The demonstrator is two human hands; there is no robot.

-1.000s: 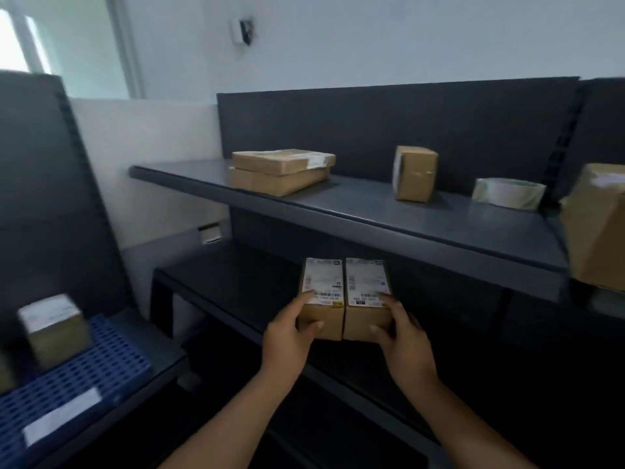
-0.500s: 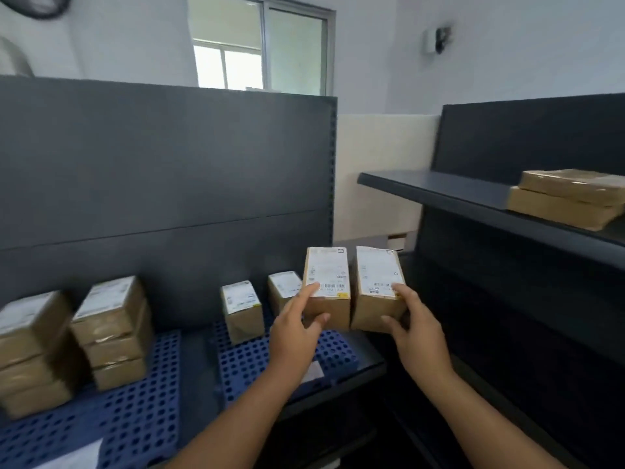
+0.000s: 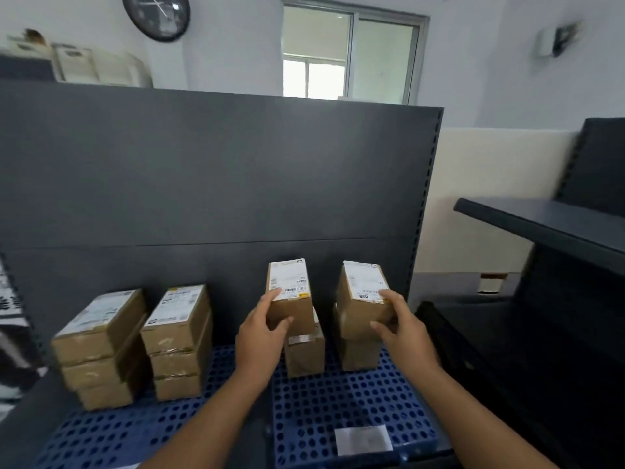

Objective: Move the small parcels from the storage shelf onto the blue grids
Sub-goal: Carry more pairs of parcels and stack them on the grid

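Note:
My left hand [image 3: 262, 336] grips a small brown parcel [image 3: 291, 292] with a white label, held above another parcel [image 3: 304, 357] that stands on the right blue grid [image 3: 338, 407]. My right hand [image 3: 402, 328] grips a second labelled parcel [image 3: 363, 294], which sits on or just above a lower parcel [image 3: 356, 353] on the same grid. The left blue grid [image 3: 111, 434] carries two stacks of parcels [image 3: 101, 346] [image 3: 177, 340]. The storage shelf [image 3: 548, 228] juts in at the right with nothing visible on it.
A tall dark back panel [image 3: 216, 170] rises behind the grids. A white paper slip [image 3: 363, 440] lies on the right grid's front edge. The dark lower shelf [image 3: 507, 333] stands right of the grids. A wall clock [image 3: 156, 15] and a window [image 3: 351, 55] are behind.
I have turned left from the storage shelf to the blue grids, carrying both parcels. The two parcels, held side by side before, are now apart, each over a parcel standing on the right grid.

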